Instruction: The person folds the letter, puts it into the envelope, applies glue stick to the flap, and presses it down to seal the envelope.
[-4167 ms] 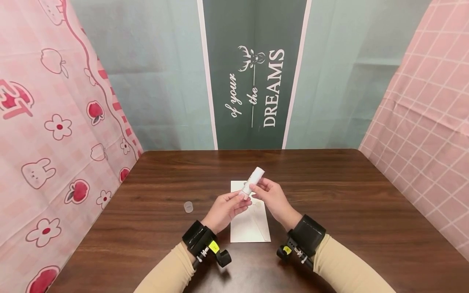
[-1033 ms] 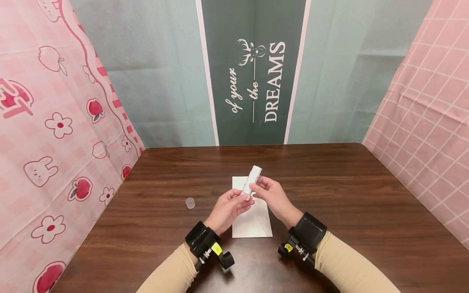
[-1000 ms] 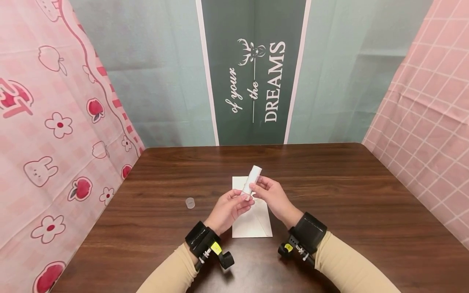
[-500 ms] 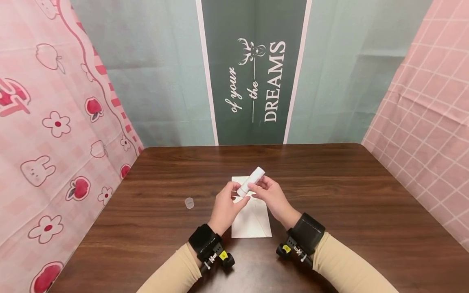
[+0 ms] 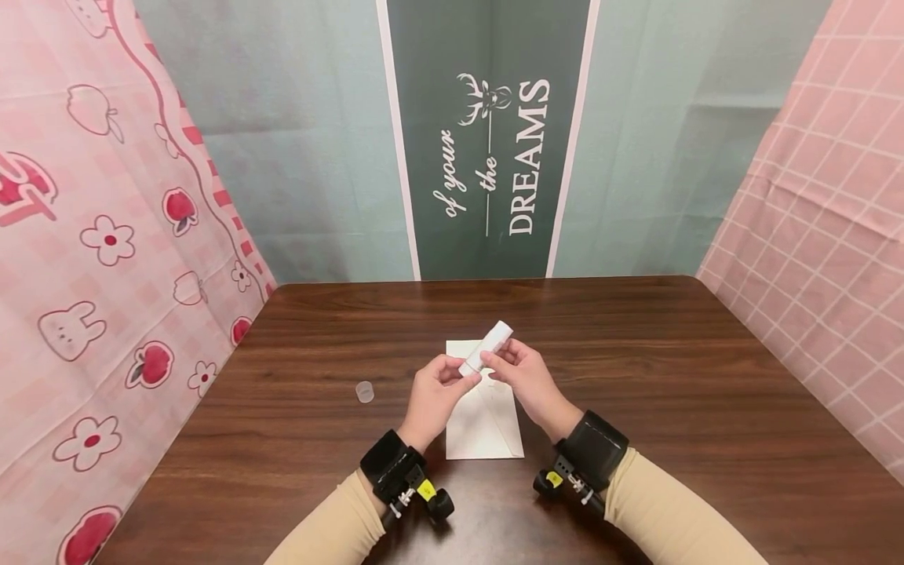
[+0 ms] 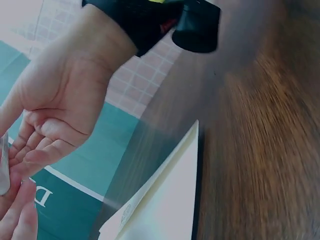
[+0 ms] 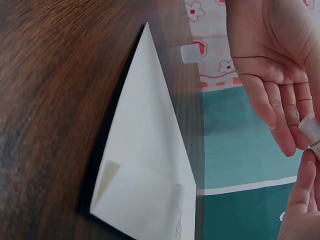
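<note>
A white glue stick (image 5: 496, 337) is held tilted above a white envelope (image 5: 482, 431), its upper end leaning to the right. My left hand (image 5: 432, 400) pinches its lower end between thumb and fingers. Around the middle of the tube, my right hand (image 5: 531, 383) grips with thumb and fingertips. Only part of the glue stick (image 7: 311, 131) shows at the right edge of the right wrist view. A small translucent cap (image 5: 364, 391) lies on the table left of the envelope. In the left wrist view the envelope (image 6: 170, 195) lies below the hands, its flap slightly raised.
The dark wood table (image 5: 636, 361) extends on both sides of the envelope. Behind it hangs a green curtain (image 5: 487, 259) with lettering. Pink patterned cloth (image 5: 113, 329) borders the left, and pink checked cloth (image 5: 819, 235) the right.
My left hand has turned and shifted its hold on the lower end of the glue stick, thumb now nearer me. The tube leans slightly more to the right. My right hand keeps its grip.
</note>
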`<state>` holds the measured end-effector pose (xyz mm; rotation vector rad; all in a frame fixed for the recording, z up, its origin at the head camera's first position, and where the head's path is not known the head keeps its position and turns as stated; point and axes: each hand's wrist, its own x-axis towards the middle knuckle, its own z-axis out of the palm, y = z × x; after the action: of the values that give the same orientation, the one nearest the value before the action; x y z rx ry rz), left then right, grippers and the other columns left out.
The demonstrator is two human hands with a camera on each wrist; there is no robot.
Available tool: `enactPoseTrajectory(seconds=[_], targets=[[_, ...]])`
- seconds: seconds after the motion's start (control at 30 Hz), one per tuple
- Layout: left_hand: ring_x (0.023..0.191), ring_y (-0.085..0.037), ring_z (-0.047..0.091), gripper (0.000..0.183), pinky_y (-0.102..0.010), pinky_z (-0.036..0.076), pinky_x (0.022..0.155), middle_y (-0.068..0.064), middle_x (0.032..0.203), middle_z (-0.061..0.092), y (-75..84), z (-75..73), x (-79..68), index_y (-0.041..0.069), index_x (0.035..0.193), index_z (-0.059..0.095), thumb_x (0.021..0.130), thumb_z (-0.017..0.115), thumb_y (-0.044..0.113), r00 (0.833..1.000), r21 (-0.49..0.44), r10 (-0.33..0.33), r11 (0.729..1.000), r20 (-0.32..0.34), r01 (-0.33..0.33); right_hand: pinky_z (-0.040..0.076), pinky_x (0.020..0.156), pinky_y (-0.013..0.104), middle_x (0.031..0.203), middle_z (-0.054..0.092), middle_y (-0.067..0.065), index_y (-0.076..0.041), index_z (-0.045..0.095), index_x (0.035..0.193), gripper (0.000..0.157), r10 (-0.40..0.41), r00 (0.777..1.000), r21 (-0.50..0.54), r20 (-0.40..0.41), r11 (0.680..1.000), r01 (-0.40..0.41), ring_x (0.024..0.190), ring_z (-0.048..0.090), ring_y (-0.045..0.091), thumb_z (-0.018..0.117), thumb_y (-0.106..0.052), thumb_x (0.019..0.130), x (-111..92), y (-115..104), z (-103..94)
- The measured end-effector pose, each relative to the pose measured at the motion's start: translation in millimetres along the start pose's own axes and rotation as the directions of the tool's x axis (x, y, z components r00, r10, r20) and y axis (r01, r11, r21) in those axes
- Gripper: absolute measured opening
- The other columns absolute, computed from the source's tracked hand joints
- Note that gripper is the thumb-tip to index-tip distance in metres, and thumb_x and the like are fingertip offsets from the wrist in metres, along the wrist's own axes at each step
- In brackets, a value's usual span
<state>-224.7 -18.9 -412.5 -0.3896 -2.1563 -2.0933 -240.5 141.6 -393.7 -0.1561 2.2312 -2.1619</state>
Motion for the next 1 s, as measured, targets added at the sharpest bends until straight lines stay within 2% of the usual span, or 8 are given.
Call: enactPoseTrajectory(seconds=[0.17, 0.37, 0.47, 0.6, 0.7, 0.77, 0.83, 1.0], targets=[[0.085, -0.020, 0.067, 0.027, -0.035, 0.052, 0.077, -0.016, 0.093, 0.068, 0.7, -1.4, -0.2, -0.005, 0.106, 0.056, 0.086, 0.067, 0.010, 0.983, -0.213, -0.148, 0.962, 0.105, 0.168, 0.051, 0.076, 0.029, 0.098, 0.064, 0.011, 0.006, 0.053, 0.117, 0.036, -0.001, 1.000, 0.014, -0.001, 1.000, 0.001, 0.086, 0.061, 0.012, 0.063, -0.014, 0.089, 0, 1, -1.4], [0.089, -0.016, 0.066, 0.005, -0.028, 0.050, 0.080, -0.005, 0.091, 0.068, -5.1, -5.2, 0.6, 0.005, 0.099, 0.051, 0.095, 0.050, 0.007, 0.905, -0.519, -0.250, 0.752, 0.345, 0.406, 0.051, 0.077, 0.030, 0.097, 0.065, 0.010, 0.012, 0.050, 0.118, 0.037, -0.060, 0.996, 0.068, 0.063, 0.996, 0.056, 0.085, 0.062, 0.010, 0.060, -0.011, 0.091, -1, 3, -3.0], [0.093, -0.016, 0.065, 0.005, -0.029, 0.049, 0.084, -0.005, 0.094, 0.067, -5.7, -8.2, 0.8, 0.005, 0.100, 0.049, 0.097, 0.047, 0.009, 0.884, -0.520, -0.246, 0.733, 0.396, 0.437, 0.051, 0.077, 0.030, 0.095, 0.064, 0.007, 0.013, 0.049, 0.118, 0.038, -0.085, 0.992, 0.081, 0.091, 0.994, 0.078, 0.085, 0.062, 0.010, 0.060, -0.012, 0.091, -2, 2, -3.5], [0.097, -0.021, 0.064, 0.023, -0.038, 0.047, 0.088, -0.013, 0.101, 0.066, -4.2, -17.3, 3.2, -0.001, 0.109, 0.052, 0.095, 0.054, 0.017, 0.901, -0.285, -0.221, 0.897, 0.372, 0.337, 0.051, 0.077, 0.030, 0.094, 0.065, 0.005, 0.012, 0.050, 0.117, 0.037, -0.068, 0.993, 0.087, 0.097, 0.994, 0.060, 0.085, 0.062, 0.010, 0.061, -0.012, 0.091, -3, 3, -4.1], [0.093, -0.021, 0.065, 0.037, -0.038, 0.049, 0.084, -0.014, 0.101, 0.066, -2.3, -29.7, 5.7, -0.002, 0.114, 0.056, 0.091, 0.061, 0.027, 0.946, 0.064, -0.129, 0.991, 0.297, 0.115, 0.051, 0.076, 0.029, 0.096, 0.065, 0.010, 0.011, 0.052, 0.115, 0.035, -0.051, 0.995, 0.085, 0.084, 0.995, 0.044, 0.084, 0.062, 0.010, 0.062, -0.012, 0.090, -3, 4, -4.9], [0.091, -0.019, 0.065, 0.040, -0.035, 0.050, 0.081, -0.011, 0.101, 0.067, 0.8, -42.3, 6.9, 0.001, 0.113, 0.060, 0.088, 0.065, 0.031, 0.974, 0.312, -0.055, 0.950, 0.222, -0.017, 0.051, 0.074, 0.028, 0.099, 0.064, 0.016, 0.011, 0.052, 0.115, 0.035, -0.045, 0.995, 0.088, 0.084, 0.995, 0.038, 0.083, 0.062, 0.010, 0.062, -0.012, 0.090, -2, 5, -5.6], [0.092, -0.019, 0.064, 0.038, -0.035, 0.049, 0.081, -0.007, 0.101, 0.067, 2.9, -58.8, 8.6, 0.003, 0.110, 0.063, 0.086, 0.067, 0.033, 0.990, 0.523, 0.018, 0.847, 0.143, -0.091, 0.051, 0.074, 0.027, 0.102, 0.063, 0.022, 0.011, 0.051, 0.115, 0.036, -0.039, 0.996, 0.091, 0.085, 0.995, 0.031, 0.084, 0.063, 0.011, 0.063, -0.012, 0.089, -2, 5, -6.0], [0.099, -0.025, 0.061, 0.036, -0.042, 0.045, 0.086, -0.010, 0.109, 0.065, 4.8, -106.4, 11.5, 0.003, 0.111, 0.062, 0.087, 0.066, 0.030, 0.999, 0.758, 0.021, 0.650, 0.050, -0.052, 0.051, 0.075, 0.028, 0.103, 0.063, 0.021, 0.011, 0.051, 0.116, 0.038, -0.011, 0.996, 0.085, 0.093, 0.996, 0.003, 0.090, 0.063, 0.018, 0.064, -0.013, 0.089, -2, 4, -7.2]])
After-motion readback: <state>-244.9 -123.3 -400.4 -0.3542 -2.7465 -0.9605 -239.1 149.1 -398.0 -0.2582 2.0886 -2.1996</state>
